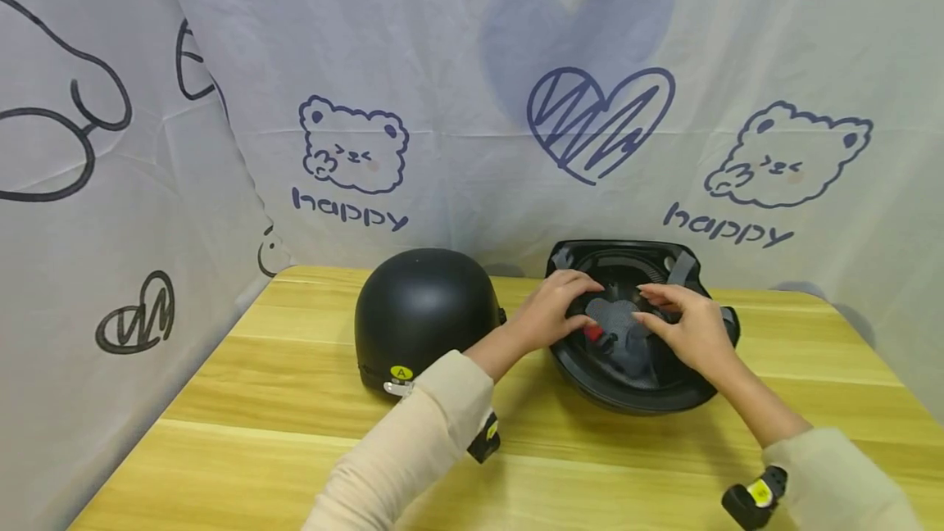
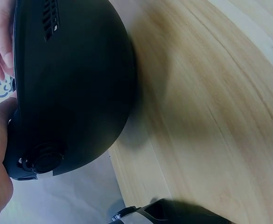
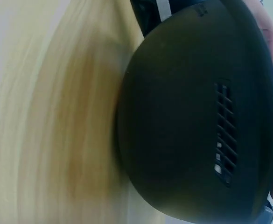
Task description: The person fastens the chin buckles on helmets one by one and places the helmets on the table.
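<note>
I've got cloth (image 1: pixel 442 15) across my feed's upper half — hearts (image 1: pixel 575 109) and bears (image 1: pixel 354 142) printed on it — a table (image 1: pixel 251 416) at the bottom, and an A-marked helmet (image 1: pixel 424 310), dome up, left of centre.

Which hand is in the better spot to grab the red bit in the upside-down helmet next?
Probably the left hand: its thumb is right by the red bit. The right hand reaches in from the helmet's other side, its thumb farther away.
</note>
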Demonstrator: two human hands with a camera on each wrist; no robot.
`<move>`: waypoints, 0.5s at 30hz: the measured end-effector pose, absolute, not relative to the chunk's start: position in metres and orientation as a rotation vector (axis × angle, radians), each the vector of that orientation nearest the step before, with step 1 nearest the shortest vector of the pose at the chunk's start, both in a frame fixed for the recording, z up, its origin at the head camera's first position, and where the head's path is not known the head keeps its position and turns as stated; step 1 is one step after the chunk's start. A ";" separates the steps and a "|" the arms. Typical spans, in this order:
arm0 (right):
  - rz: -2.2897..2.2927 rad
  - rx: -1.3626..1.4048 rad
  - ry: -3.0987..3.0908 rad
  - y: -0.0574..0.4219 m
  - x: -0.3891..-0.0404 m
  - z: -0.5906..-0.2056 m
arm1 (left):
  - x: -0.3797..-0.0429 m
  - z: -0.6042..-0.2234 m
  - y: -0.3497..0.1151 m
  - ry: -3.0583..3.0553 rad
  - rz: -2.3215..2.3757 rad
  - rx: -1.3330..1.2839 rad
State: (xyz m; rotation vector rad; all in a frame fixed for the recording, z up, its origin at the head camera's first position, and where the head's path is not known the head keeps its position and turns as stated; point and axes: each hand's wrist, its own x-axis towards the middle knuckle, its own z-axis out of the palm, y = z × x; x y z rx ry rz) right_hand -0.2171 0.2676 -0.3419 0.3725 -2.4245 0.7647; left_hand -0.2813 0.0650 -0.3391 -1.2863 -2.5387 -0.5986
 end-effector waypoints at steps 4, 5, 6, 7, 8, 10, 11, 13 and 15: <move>0.768 0.374 -2.395 0.273 -0.218 -0.334 | -0.282 -0.339 0.065 -2.529 -0.613 -1.300; 0.767 0.377 -2.385 0.275 -0.218 -0.331 | -0.282 -0.339 0.065 -2.527 -0.616 -1.302; 0.765 0.374 -2.374 0.276 -0.219 -0.329 | -0.282 -0.339 0.065 -2.525 -0.615 -1.303; 0.764 0.368 -2.367 0.278 -0.219 -0.327 | -0.282 -0.339 0.065 -2.524 -0.621 -1.306; 0.765 0.363 -2.358 0.280 -0.220 -0.325 | -0.283 -0.339 0.065 -2.521 -0.629 -1.310; 0.773 0.350 -2.343 0.284 -0.222 -0.320 | -0.283 -0.339 0.065 -2.504 -0.650 -1.321; 0.784 0.339 -2.341 0.285 -0.223 -0.318 | -0.283 -0.338 0.065 -2.491 -0.664 -1.326; 0.807 0.308 -2.347 0.288 -0.225 -0.314 | -0.284 -0.337 0.064 -2.447 -0.703 -1.338; 0.830 0.279 -2.358 0.291 -0.227 -0.309 | -0.286 -0.334 0.064 -2.399 -0.747 -1.346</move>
